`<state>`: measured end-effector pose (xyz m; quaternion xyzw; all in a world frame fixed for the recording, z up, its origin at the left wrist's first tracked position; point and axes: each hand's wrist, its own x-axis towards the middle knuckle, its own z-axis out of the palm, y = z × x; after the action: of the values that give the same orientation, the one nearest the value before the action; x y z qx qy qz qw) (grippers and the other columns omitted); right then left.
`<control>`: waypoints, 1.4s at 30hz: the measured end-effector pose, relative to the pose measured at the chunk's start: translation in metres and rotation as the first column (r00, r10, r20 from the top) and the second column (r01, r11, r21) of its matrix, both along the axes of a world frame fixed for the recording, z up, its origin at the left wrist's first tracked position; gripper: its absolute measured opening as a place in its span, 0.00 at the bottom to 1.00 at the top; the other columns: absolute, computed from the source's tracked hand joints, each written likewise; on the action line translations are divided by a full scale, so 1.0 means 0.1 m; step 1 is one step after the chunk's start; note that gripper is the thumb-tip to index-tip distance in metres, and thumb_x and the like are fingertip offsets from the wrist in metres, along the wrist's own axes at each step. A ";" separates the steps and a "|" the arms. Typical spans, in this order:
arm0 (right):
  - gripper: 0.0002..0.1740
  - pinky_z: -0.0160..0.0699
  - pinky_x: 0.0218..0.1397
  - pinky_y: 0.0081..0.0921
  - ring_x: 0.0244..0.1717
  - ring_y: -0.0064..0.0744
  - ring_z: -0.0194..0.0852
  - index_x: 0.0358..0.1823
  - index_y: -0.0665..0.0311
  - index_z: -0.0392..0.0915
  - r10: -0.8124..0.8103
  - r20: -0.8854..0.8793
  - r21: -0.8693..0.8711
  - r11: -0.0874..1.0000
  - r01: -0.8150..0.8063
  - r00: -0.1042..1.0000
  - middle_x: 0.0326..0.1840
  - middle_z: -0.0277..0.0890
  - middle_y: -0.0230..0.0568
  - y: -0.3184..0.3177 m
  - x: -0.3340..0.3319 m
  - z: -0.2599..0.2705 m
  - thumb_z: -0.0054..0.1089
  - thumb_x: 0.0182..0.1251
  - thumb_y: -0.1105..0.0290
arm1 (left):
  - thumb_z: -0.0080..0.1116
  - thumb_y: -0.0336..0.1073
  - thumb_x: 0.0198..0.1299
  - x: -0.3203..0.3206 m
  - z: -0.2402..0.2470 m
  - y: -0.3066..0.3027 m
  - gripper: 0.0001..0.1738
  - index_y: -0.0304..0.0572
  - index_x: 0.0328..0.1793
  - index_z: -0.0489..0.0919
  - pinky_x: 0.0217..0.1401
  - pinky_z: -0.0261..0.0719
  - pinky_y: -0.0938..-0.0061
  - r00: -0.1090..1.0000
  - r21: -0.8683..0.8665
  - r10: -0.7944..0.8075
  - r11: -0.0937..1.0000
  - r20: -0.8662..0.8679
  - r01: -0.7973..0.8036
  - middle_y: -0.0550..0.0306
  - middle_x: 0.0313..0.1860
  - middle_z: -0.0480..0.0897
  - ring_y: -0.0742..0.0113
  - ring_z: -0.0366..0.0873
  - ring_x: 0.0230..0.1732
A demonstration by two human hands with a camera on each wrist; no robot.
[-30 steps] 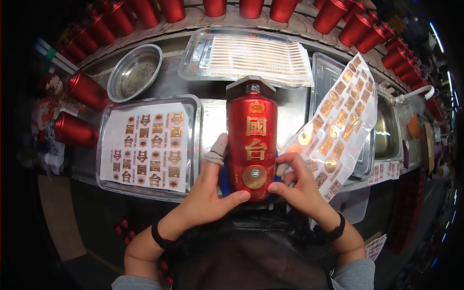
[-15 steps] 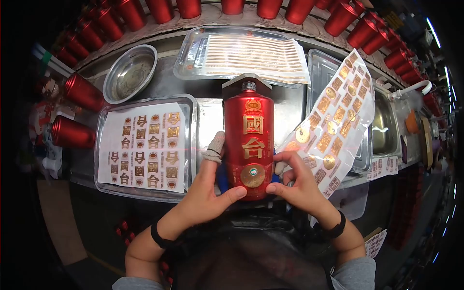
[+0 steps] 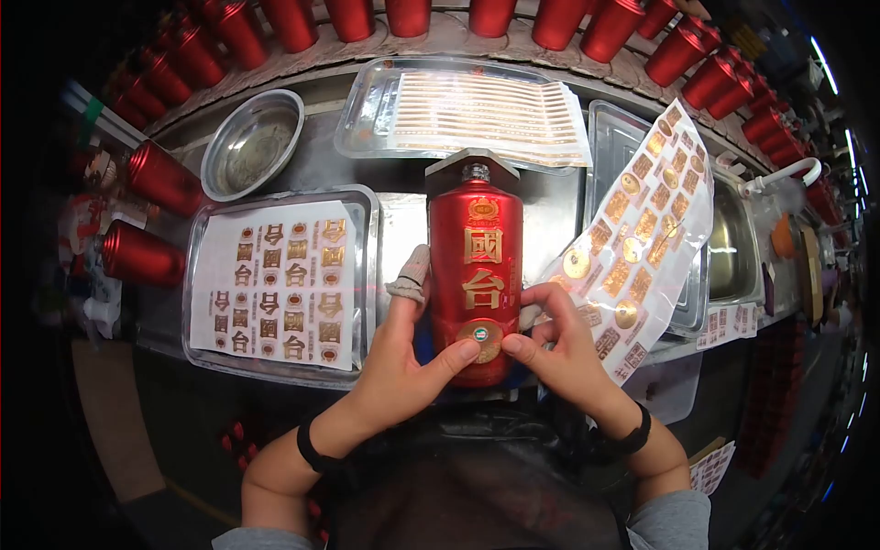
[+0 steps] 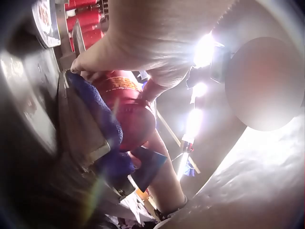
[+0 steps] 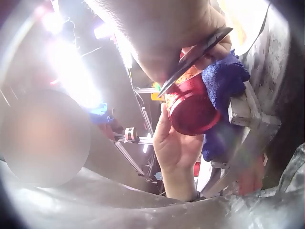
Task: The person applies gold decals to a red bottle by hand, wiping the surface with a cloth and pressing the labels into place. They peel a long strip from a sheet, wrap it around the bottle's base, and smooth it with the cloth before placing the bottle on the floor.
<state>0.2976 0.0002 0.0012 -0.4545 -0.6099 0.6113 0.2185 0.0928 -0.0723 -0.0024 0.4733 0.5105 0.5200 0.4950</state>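
Note:
A red bottle (image 3: 476, 266) with gold characters lies tilted back on a blue cloth (image 5: 224, 81), its neck pointing away. Low on its front is a round gold sticker (image 3: 484, 335). My left hand (image 3: 403, 367) grips the bottle's left side, its thumb at the sticker's edge; a pale cover sits on one finger. On the opposite side my right hand (image 3: 570, 348) has its thumb pressed near the sticker and its other fingers curled. A dark, slim pointed tool (image 5: 198, 57), shaped like tweezers, is tucked in the right hand.
To the left, a tray (image 3: 190, 321) holds a sheet of gold character stickers (image 3: 270, 284). Strip stickers (image 3: 486, 110) lie in a back tray. A long sticker sheet (image 3: 642, 238) leans right, near a sink (image 3: 733, 247). A metal bowl (image 3: 252, 147) and several red bottles (image 3: 353, 18) stand behind.
Both thumbs have slid up from the bottle's lower edge to the round gold sticker. The bottle stays in the same place on its support.

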 end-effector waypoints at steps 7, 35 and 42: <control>0.26 0.51 0.22 0.11 0.20 0.06 0.51 0.54 0.66 0.70 0.005 -0.022 -0.013 1.000 -0.005 1.000 0.27 0.64 0.21 0.03 0.03 -0.06 0.73 0.63 0.60 | 0.65 0.35 0.63 0.03 0.01 0.02 0.53 0.25 0.82 0.39 0.81 0.50 0.63 1.000 -0.008 0.009 1.000 0.011 -0.009 0.35 0.80 0.54 0.53 0.51 0.81; 0.42 0.58 0.27 0.10 0.24 0.07 0.53 0.63 0.64 0.68 0.126 0.011 -0.071 0.990 -0.125 0.992 0.43 0.70 0.27 0.05 0.12 0.05 0.82 0.51 0.56 | 0.74 0.40 0.55 -0.21 -0.08 -0.05 0.62 0.30 0.83 0.39 0.82 0.47 0.62 0.983 -0.009 -0.138 0.990 -0.125 0.138 0.35 0.81 0.51 0.50 0.47 0.83; 0.39 0.53 0.22 0.08 0.21 0.05 0.54 0.61 0.67 0.67 0.010 0.025 -0.039 0.999 -0.009 1.000 0.36 0.69 0.25 -0.01 -0.03 0.08 0.81 0.54 0.59 | 0.73 0.40 0.56 -0.11 -0.04 -0.01 0.61 0.30 0.83 0.41 0.82 0.48 0.62 0.997 -0.014 -0.073 0.997 -0.027 0.072 0.36 0.81 0.53 0.51 0.49 0.82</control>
<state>0.2949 -0.0009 0.0090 -0.4633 -0.6028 0.6183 0.1991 0.0819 -0.0734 -0.0068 0.4954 0.5031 0.4918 0.5095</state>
